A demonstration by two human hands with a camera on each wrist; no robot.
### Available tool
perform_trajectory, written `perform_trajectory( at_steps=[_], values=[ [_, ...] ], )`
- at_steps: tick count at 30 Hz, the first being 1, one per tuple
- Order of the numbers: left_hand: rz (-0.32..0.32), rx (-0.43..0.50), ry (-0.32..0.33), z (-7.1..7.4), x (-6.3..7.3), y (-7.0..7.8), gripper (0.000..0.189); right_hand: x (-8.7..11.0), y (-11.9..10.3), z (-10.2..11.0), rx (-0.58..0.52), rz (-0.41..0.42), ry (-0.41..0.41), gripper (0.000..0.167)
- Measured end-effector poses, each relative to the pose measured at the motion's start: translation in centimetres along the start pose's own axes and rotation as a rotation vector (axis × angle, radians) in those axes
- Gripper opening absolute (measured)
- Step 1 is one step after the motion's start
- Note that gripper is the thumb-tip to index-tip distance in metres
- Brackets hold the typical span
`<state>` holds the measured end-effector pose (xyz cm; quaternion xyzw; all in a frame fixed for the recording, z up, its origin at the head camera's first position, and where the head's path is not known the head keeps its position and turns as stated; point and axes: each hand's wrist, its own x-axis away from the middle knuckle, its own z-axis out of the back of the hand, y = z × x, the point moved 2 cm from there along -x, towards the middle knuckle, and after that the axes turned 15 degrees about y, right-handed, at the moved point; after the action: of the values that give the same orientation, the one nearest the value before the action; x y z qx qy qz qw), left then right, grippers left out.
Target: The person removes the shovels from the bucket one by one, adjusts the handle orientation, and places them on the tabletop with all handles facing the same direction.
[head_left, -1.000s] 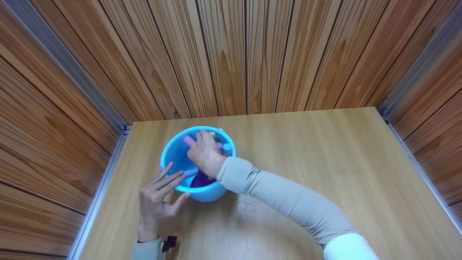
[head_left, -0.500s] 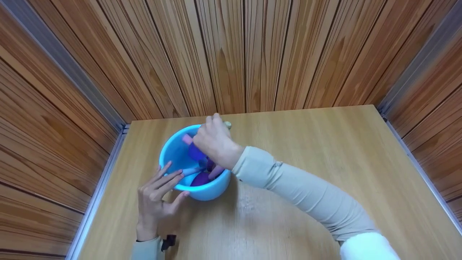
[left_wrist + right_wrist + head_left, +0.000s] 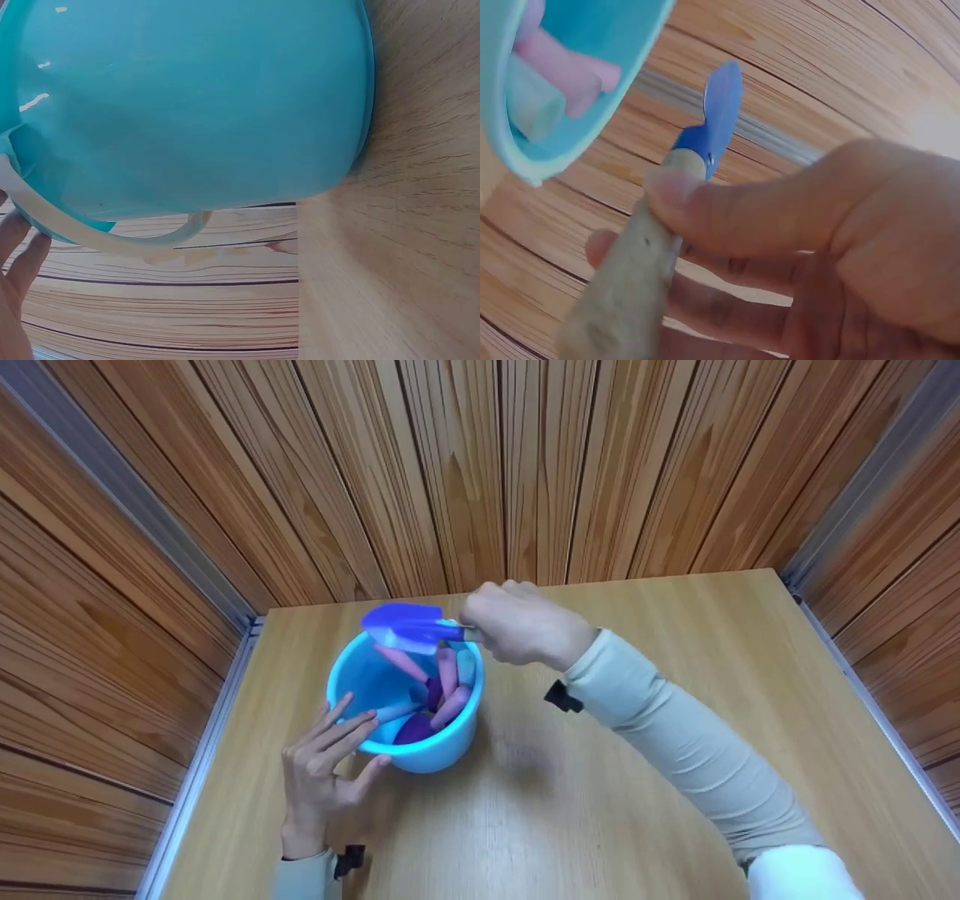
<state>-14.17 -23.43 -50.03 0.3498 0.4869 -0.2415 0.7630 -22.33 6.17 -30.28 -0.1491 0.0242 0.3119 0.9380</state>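
Note:
My right hand point(image 3: 525, 622) grips a small hand trowel by its pale wooden handle point(image 3: 622, 277), thumb along the handle. The trowel's blue blade point(image 3: 405, 626) hangs above the far rim of a light blue bucket point(image 3: 431, 761), pointing left. My left hand point(image 3: 322, 769) rests at the bucket's near-left rim, fingers fairly straight and spread over the edge, thumb outside. Inside the bucket lie pink tool handles point(image 3: 447, 671), a light blue handle point(image 3: 465, 666) and a dark purple piece point(image 3: 414, 729). What the handles belong to is mostly hidden.
The bucket stands on a wooden table point(image 3: 637, 697) towards its back left. A white carrying handle point(image 3: 97, 236) hangs on the bucket's side. Wood-panelled walls point(image 3: 480, 472) rise behind the table and on both sides, with metal strips at the corners.
My right hand has come up out of the bucket and moved right, drawing the trowel out so its blade now shows above the rim. My left hand has stayed at the rim.

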Motion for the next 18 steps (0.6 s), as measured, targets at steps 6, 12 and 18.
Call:
perform_trajectory(
  at_steps=[6, 12, 18],
  values=[
    [0.017, -0.02, -0.007, 0.1, 0.2, 0.1, 0.059, 2.0, 3.0, -1.7, -0.299, -0.145, -0.054, 0.026],
    [0.023, -0.027, -0.01, 0.2, 0.1, 0.1, 0.06, 5.0, 5.1, -5.1, -0.562, -0.333, 0.001, 0.031],
    [-0.002, -0.005, 0.015, -0.2, 0.0, 0.1, 0.053, 7.3, 6.6, -8.4, -0.717, -0.344, 0.161, 0.028]
  ],
)
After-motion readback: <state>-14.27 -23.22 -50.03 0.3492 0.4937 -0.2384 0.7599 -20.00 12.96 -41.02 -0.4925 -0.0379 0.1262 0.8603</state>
